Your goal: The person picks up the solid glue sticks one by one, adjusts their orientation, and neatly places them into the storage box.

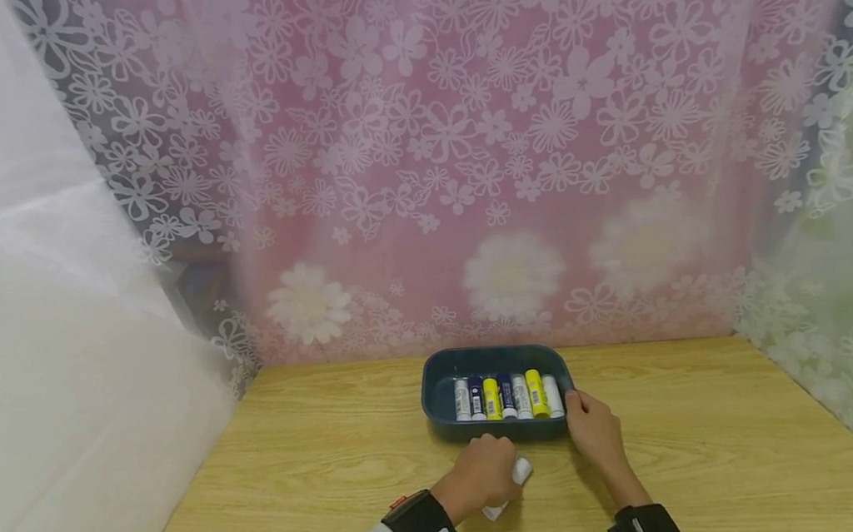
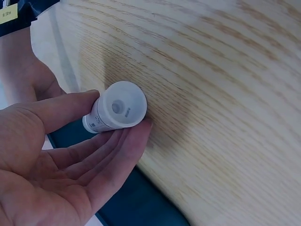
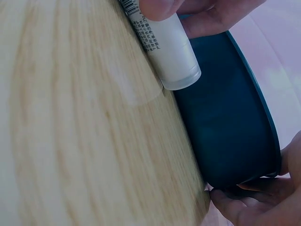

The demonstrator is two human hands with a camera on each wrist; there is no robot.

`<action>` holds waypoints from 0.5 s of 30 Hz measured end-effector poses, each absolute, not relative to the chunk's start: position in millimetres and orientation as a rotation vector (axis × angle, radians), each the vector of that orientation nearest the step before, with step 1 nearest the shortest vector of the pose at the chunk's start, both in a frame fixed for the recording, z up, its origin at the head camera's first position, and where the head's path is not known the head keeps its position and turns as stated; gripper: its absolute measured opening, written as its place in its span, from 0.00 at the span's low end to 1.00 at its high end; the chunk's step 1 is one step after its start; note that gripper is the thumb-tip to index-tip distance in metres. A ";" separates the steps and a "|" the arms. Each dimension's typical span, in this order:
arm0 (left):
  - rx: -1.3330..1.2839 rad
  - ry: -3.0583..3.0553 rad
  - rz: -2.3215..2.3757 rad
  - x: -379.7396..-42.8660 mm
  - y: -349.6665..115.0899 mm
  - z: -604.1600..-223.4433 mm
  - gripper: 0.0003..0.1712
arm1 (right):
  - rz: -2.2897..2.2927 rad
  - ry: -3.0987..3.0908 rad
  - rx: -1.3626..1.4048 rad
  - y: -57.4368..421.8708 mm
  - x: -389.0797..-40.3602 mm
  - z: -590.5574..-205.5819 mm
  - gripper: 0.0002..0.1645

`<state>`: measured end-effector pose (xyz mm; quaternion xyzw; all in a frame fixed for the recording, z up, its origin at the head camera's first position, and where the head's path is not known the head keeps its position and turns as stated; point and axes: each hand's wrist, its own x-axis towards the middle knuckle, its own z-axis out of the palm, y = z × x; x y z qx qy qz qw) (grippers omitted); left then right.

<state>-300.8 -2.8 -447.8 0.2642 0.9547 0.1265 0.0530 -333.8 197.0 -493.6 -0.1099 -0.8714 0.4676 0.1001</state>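
A white glue stick is pinched between the thumb and fingers of my left hand, in front of the container. Its round end with a recess faces the camera in the left wrist view, and printed text shows on its side in the right wrist view. My right hand grips the near right corner of a dark teal container, thumb at the rim and fingers low on its outer side. In it, several glue sticks lie side by side: white ones, dark blue ones and yellow ones. Bare floor of the container shows at its left.
The container stands on a wood-grain table near its back edge. Behind hangs a pink flowered curtain. A white sheet closes the left side and a flowered translucent sheet the right.
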 end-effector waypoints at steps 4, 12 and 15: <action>0.787 2.882 0.395 -301.6 -1.1 -448.6 0.11 | 1.379 -2.577 -0.333 197.3 -333.3 -493.3 0.33; 0.749 2.880 0.382 -303.3 -0.6 -448.3 0.13 | 1.390 -2.584 -0.331 196.6 -333.3 -492.9 0.33; 0.722 2.878 0.385 -303.2 -0.3 -447.7 0.14 | 1.395 -2.580 -0.331 196.0 -333.5 -492.7 0.33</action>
